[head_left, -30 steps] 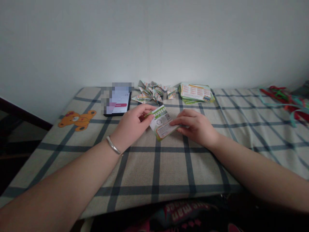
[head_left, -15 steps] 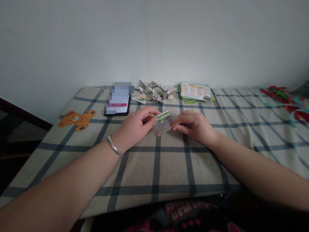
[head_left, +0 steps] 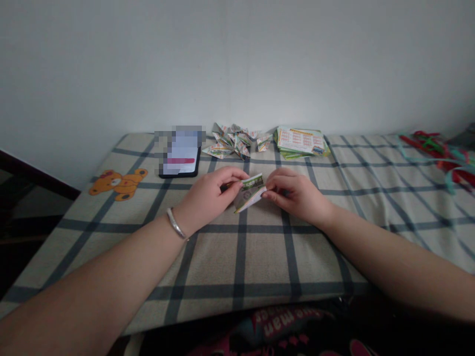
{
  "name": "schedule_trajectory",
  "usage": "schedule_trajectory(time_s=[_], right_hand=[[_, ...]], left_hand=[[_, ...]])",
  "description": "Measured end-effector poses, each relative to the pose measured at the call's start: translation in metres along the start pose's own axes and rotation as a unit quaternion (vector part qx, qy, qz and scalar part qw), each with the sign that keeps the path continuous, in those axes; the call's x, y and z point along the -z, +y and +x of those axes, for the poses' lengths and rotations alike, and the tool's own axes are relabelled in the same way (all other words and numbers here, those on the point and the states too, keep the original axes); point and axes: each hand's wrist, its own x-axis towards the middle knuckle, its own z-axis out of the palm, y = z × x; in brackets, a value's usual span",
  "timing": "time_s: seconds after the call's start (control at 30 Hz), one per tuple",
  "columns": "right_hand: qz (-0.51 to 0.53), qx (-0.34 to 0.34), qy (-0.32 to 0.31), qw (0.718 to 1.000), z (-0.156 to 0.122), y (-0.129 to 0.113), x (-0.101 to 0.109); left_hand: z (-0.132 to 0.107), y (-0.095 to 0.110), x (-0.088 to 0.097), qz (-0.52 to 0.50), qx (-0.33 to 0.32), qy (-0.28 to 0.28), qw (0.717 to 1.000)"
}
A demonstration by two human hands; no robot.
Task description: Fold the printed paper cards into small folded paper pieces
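Observation:
Between my hands, above the middle of the checked tablecloth, is a printed paper card (head_left: 251,192) in green and white, bent along a fold. My left hand (head_left: 218,190) pinches its left edge between thumb and fingers. On the other side, my right hand (head_left: 293,190) grips the right edge with the fingertips curled in. The card is tilted, and its far face is hidden from me. Beyond it lies a cluster of folded paper pieces (head_left: 237,142) with pointed corners. To their right sits a stack of similar printed cards (head_left: 301,142).
A phone (head_left: 181,155) with a lit, partly blurred screen lies behind my left hand. Farther left is an orange bear cutout (head_left: 118,184). Tangled red, green and teal ribbons (head_left: 441,153) are at the far right. A white wall (head_left: 237,64) stands behind the table.
The card has tipped and its two halves have folded closer together, showing less of its printed face. My right hand has shifted slightly inward; the other things stay put.

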Motion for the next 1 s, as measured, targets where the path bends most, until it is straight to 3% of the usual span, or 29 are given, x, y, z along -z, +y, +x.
schedule_trajectory(time_s=[0.1, 0.27, 0.5, 0.7, 1.0], right_hand=[[0.028, 0.004, 0.021, 0.999, 0.001, -0.001, 0.0], [0.053, -0.056, 0.057, 0.995, 0.0, -0.001, -0.001], [0.081, -0.095, 0.051, 0.991, 0.0, 0.001, -0.002], [0.088, -0.109, 0.056, 0.989, 0.0, 0.001, -0.004], [0.076, -0.091, 0.042, 0.992, 0.0, 0.001, -0.002]], left_hand=[[-0.001, 0.001, -0.001, -0.004, -0.011, 0.0, 1.0], [-0.001, 0.003, -0.003, -0.019, -0.021, 0.006, 1.0], [-0.002, 0.007, -0.003, -0.01, -0.012, -0.005, 1.0], [-0.006, 0.012, -0.001, -0.005, -0.043, -0.022, 0.999], [-0.006, 0.015, -0.002, -0.004, -0.031, -0.04, 0.999]])
